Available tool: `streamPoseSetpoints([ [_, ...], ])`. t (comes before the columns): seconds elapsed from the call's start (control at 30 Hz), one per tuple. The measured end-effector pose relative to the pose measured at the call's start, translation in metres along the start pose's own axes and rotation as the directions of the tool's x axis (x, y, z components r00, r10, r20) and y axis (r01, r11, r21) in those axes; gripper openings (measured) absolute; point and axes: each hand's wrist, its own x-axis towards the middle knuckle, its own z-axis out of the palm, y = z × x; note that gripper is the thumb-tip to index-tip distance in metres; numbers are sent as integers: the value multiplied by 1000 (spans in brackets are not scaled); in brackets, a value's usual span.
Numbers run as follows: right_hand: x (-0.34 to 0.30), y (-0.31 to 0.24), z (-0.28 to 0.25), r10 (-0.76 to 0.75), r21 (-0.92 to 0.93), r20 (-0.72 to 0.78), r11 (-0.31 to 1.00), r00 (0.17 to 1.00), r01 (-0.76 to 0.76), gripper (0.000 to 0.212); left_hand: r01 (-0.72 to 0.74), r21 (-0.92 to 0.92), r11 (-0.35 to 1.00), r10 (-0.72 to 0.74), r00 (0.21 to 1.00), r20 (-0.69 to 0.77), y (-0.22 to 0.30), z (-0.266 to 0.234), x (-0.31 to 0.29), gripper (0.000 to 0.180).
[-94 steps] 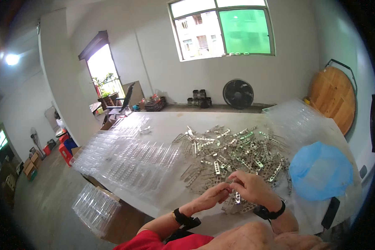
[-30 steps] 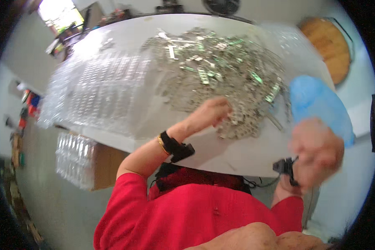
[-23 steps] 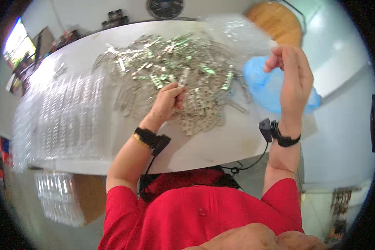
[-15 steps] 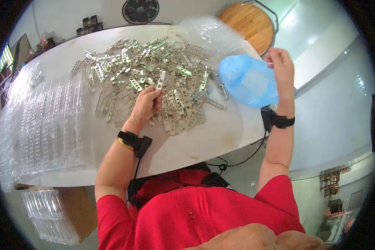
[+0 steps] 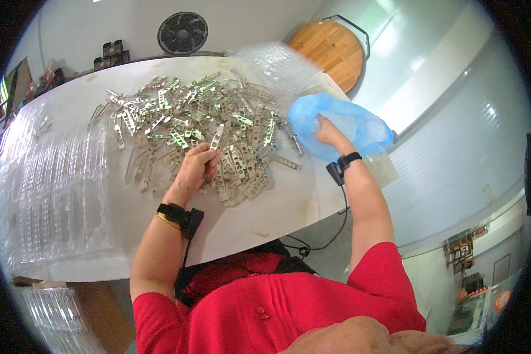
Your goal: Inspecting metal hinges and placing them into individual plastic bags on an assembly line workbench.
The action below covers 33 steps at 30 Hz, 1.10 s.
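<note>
A perforated flat metal strip point(image 5: 217, 137) stands up from my left hand point(image 5: 193, 168), pinched between thumb and fingers. That hand is over the near side of a heap of similar metal strips point(image 5: 200, 106) on the white table. My right hand point(image 5: 331, 133) reaches into the mouth of a blue plastic bag point(image 5: 366, 127) at the table's right side. The bag's film bunches around it, and its fingertips are hard to make out.
Stacked clear plastic trays point(image 5: 59, 189) cover the table's left side. More clear plastic packaging point(image 5: 277, 65) lies at the far right corner, near a round wooden stool top point(image 5: 330, 53). A black fan point(image 5: 183, 32) stands behind the table. Cables hang from both wrist straps.
My right hand has come down and left from above the bag's right side into its mouth, and the bag has spread open. My left hand still holds the strip. The whole view has shifted slightly.
</note>
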Motion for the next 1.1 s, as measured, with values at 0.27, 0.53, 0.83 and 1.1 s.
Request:
streamPoseSetpoints([
  [0.27, 3, -66, 28, 100, -198, 65, 977, 993, -85, 49, 16, -19, 1000, -17, 998, -59, -1, -17, -12, 12],
  [0.53, -12, 25, -3, 146, -190, -197, 965, 969, -184, 38, 30, 7, 1000, -30, 999, -29, 8, 13, -8, 14],
  [0.83, -23, 45, -45, 365, -211, 79, 916, 928, -342, 25, 28, -56, 998, -28, 1000, 2, 1, 6, -4, 14],
  [1.1, -23, 41, -78, 347, -248, -77, 901, 935, -355, 16, -2, 41, 999, 2, 1000, -7, 5, 4, -10, 14],
])
